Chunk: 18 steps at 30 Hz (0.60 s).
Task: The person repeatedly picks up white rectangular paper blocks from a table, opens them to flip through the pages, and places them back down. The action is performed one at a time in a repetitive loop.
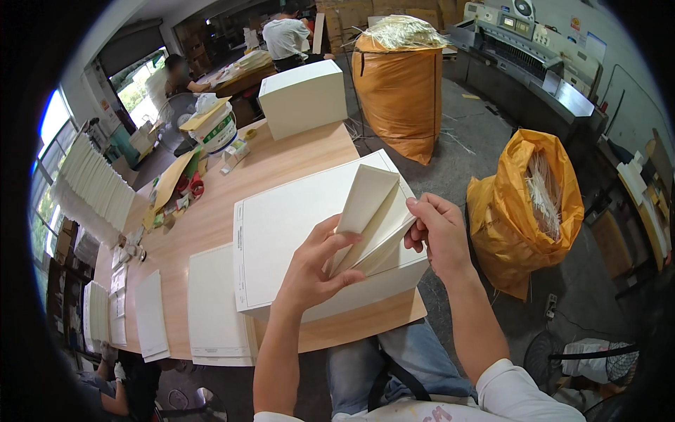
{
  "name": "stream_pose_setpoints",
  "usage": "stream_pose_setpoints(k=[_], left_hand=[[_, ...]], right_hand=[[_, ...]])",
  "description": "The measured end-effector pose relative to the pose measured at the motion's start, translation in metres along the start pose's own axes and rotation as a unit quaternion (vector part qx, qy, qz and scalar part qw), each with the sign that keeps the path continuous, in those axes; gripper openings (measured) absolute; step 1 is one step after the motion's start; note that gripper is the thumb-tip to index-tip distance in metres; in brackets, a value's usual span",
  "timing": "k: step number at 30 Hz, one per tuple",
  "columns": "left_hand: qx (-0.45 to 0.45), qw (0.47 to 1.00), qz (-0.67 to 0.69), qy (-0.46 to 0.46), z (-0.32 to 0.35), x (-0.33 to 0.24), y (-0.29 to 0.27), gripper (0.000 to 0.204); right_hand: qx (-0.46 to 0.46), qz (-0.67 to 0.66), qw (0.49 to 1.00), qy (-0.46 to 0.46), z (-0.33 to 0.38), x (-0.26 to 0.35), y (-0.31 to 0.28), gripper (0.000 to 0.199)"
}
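Along the left edge of the wooden counter (211, 218) lie flat cream sheets, first a narrow stack (150, 314), then a wider stack of sheets (213, 309) near the front edge, and beside that the big ream of white paper (281, 225) that fills the counter's near right corner. Above that ream the person's left hand (316, 264) rises from below, its fingers (336, 243) closed around the lower end of a folded cream sheet (369, 211), thumb in front and the rest behind. The sheet stands tilted over the ream's right part, creased into a few stiff, matte panels that fan apart at the top; it looks like light card, plain and unprinted as far as I can see. The right hand (439, 235) pinches the fanned edge just right of the fold, fingertips clenched on the outer panel. To do this well, I would say the left hand should keep the lower end pinned while the right draws the panels square, edges matched before the crease is pressed. Further right, off the counter, an orange sack (527, 204) of pale paper strips sits on the floor.
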State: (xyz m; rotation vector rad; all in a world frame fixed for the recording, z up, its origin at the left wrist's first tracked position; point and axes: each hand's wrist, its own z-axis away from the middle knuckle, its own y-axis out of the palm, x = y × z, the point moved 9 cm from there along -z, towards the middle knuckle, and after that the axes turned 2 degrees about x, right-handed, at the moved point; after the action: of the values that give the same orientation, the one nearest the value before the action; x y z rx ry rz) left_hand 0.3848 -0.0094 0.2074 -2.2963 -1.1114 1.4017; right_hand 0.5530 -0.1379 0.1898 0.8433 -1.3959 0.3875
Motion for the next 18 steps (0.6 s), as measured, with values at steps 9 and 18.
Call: stream_pose_setpoints(k=[9, 18], left_hand=[[0.0, 0.998, 0.008, -0.055, 0.004, 0.012, -0.004, 0.055], [0.0, 1.0, 0.005, -0.019, 0.001, 0.003, 0.002, 0.052]], right_hand=[[0.005, 0.032, 0.999, -0.025, 0.0, 0.002, -0.001, 0.037], [0.0, -0.055, 0.998, -0.023, -0.003, 0.003, 0.006, 0.038]])
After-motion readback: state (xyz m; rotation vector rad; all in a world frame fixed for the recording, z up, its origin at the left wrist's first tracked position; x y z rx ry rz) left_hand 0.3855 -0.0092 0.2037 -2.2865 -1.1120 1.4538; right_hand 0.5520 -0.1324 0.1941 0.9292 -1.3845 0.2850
